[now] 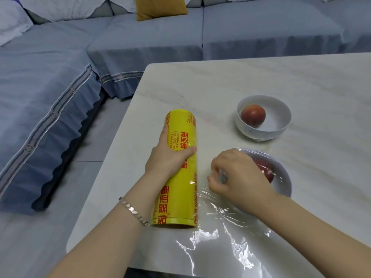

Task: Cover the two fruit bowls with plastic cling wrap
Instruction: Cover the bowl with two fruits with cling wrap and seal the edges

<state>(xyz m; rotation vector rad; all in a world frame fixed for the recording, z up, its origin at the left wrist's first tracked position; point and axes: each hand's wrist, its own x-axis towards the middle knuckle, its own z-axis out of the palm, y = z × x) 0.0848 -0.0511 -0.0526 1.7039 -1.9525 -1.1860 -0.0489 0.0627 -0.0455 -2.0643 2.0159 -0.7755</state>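
**Yellow roll held flat, film stretched over the near bowl**

Yellow with red print, the cling wrap roll point(177, 199) lies on the pale marble bench point(261, 77), with one end pointing toward the person. The left hand point(167, 159) grips it around the middle, and its fingers point(188, 150) are curled over the top of the tube. A metal bracelet point(132, 210) sits on that wrist.

A sheet of clear film point(230, 221) runs from the roll's right side across the bench, wrinkled and glinting. It goes up over the near bowl point(284, 179), where a red apple point(268, 172) shows through it. The right hand point(239, 173) is at that bowl's left edge with its fingers point(215, 178) tightly curled, pinching the film. This spot is blurred.

The far bowl point(244, 129), white and uncovered, stands just beyond the near one and holds another red apple point(253, 116).

A grey-blue sofa point(140, 37) wraps around the bench's far and left sides, and a mustard cushion point(160, 7) rests against its back.
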